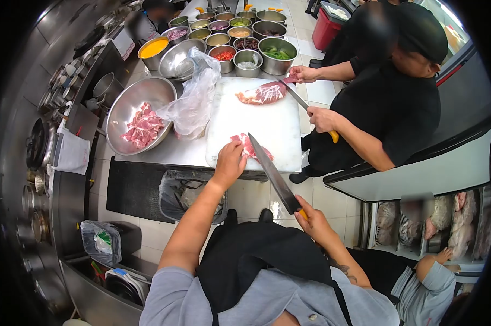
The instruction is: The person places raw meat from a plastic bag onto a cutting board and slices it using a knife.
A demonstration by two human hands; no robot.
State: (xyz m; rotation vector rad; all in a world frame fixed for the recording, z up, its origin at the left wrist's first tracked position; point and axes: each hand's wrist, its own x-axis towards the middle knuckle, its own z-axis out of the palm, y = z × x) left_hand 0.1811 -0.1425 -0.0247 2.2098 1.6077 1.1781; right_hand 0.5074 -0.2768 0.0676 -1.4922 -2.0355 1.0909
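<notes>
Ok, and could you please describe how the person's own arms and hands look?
Both the left hand and the right hand are without gloves. The grey sleeves are short and leave the forearms uncovered. The right forearm has a dark tattoo. I see no watch on either wrist.

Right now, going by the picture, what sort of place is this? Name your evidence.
Probably a restaurant's working kitchen: metal tubs of prepared ingredients, such as the green vegetables, stand behind a white cutting board, and an open cold cabinet seems to hold bagged meat.
</notes>
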